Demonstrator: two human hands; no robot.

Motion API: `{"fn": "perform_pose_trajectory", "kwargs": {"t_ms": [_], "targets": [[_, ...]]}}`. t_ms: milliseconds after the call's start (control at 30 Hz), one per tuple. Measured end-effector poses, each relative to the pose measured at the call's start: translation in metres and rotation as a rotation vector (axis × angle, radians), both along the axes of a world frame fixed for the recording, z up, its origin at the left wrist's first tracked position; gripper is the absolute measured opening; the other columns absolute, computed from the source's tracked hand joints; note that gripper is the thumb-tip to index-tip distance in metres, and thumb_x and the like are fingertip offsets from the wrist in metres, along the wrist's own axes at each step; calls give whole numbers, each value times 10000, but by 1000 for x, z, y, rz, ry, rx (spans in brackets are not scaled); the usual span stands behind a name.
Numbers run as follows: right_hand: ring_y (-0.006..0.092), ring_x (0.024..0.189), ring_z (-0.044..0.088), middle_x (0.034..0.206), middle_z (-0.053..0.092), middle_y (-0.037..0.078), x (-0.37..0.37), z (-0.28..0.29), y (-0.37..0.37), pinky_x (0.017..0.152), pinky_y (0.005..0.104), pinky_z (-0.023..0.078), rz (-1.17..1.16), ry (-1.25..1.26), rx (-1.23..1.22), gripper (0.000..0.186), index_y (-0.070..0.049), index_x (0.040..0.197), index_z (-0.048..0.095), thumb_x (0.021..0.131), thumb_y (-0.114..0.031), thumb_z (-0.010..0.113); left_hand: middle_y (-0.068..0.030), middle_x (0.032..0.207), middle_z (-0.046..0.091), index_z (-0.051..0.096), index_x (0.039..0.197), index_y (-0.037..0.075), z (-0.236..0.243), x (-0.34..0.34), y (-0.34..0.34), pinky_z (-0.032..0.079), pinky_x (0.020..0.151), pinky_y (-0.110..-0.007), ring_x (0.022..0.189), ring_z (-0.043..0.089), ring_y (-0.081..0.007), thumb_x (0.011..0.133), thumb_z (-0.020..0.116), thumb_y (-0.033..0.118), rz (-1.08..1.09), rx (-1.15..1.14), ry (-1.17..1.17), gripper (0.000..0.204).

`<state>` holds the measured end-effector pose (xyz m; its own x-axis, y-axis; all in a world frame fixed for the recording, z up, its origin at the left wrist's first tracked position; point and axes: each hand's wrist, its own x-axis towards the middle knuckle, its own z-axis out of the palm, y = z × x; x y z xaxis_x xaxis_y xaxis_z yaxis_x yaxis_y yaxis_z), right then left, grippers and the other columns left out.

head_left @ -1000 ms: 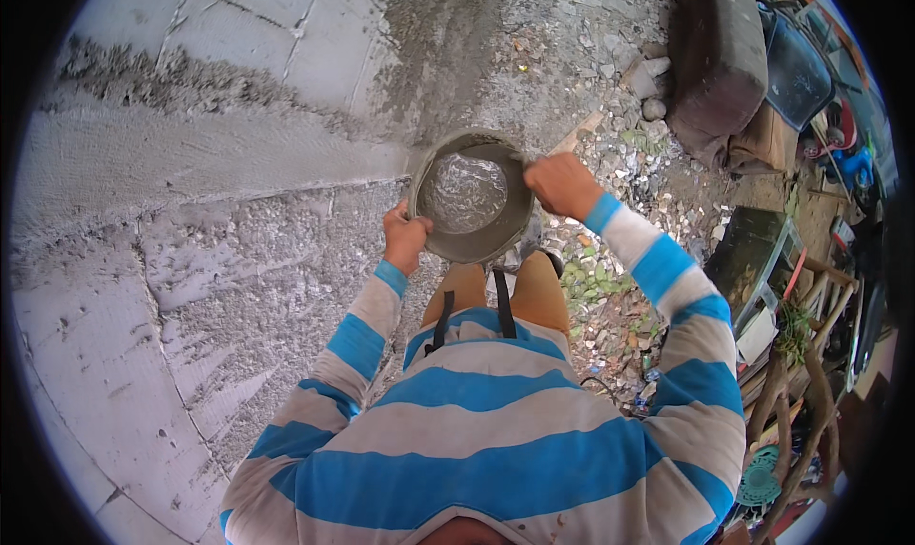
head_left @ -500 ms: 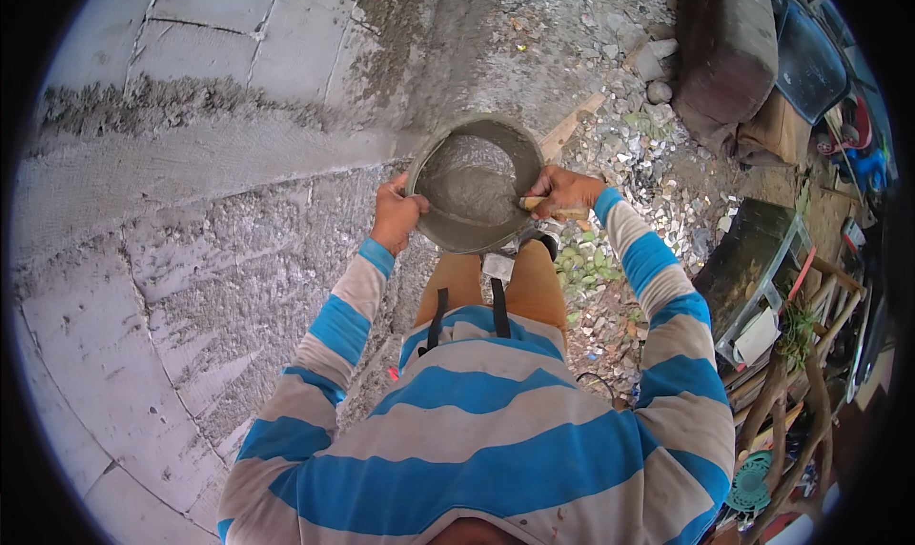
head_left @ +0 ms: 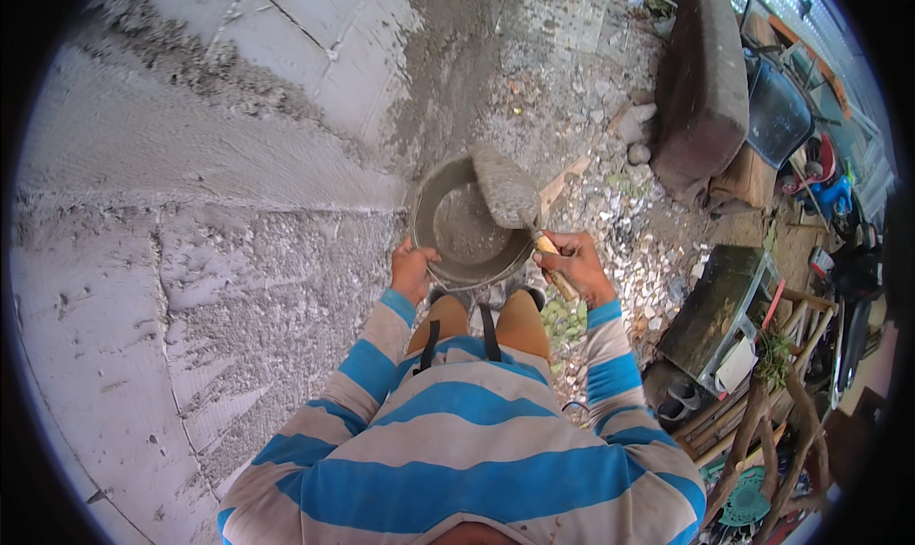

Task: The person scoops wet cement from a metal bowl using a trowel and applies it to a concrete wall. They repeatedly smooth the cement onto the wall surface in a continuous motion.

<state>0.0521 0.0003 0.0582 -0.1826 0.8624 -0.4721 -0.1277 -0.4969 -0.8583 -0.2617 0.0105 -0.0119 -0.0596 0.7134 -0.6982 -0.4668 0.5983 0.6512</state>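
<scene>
My left hand (head_left: 412, 271) is closed on the near left rim of a round grey bucket (head_left: 440, 185), thumb over the edge. Wet grey mortar (head_left: 461, 223) lies inside the bucket. In my right hand (head_left: 581, 267) is the wooden handle of a trowel (head_left: 505, 191), fingers wrapped round it. The trowel's blade is over the bucket's right side, coated with a heap of mortar that hides most of its metal. To the left stands a pale block wall (head_left: 86, 297) with a smeared band of wet mortar (head_left: 238, 169) across it.
Rubble and stones (head_left: 624, 250) cover the ground on the right, with a wooden plank (head_left: 564, 185) beyond the trowel. A long brown padded block (head_left: 703, 78), a dark chair (head_left: 777, 116), a dark box (head_left: 710, 307) and branches (head_left: 762, 431) crowd the right side.
My right hand has lifted the trowel out of the bucket, its blade now bearing mortar. The right hand has moved away from the rim; the left still holds the bucket, which sits slightly lower in view.
</scene>
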Motion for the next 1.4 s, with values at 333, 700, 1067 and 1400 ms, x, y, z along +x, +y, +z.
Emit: {"fn": "perform_pose_trajectory", "kwargs": {"t_ms": [333, 700, 1067, 1400], "targets": [[314, 708, 698, 774, 703, 165, -106, -20, 141, 664, 440, 526, -572, -810, 212, 290, -4, 835, 714, 726, -262, 786, -111, 951, 670, 594, 1190, -2, 9, -49, -26, 583, 642, -382, 783, 662, -247, 714, 510, -163, 85, -34, 39, 509], [361, 759, 683, 1040, 655, 217, -220, 110, 146, 625, 467, 532, -429, -766, 766, 464, 28, 1303, 526, 864, -100, 602, -94, 899, 660, 601, 1187, -6, 12, -63, -55, 560, 621, -340, 711, 625, -195, 748, 485, -161, 115, -105, 193, 479], [403, 814, 689, 825, 694, 204, 3, -14, 53, 728, 477, 559, 899, -1148, 658, 183, -31, 860, 699, 720, -150, 691, -104, 976, 677, 565, 1302, -48, -3, -7, -33, 532, 639, -311, 758, 635, -184, 735, 536, -126, -44, 59, 419, 573], [158, 653, 605, 730, 672, 49, 69, -96, 91, 595, 310, 491, 1096, -387, -3, 261, 43, 868, 722, 670, -114, 786, -84, 968, 701, 655, 1239, -42, 40, 67, -1, 509, 640, -282, 749, 633, -141, 711, 548, -108, -329, 161, 513, 543]]}}
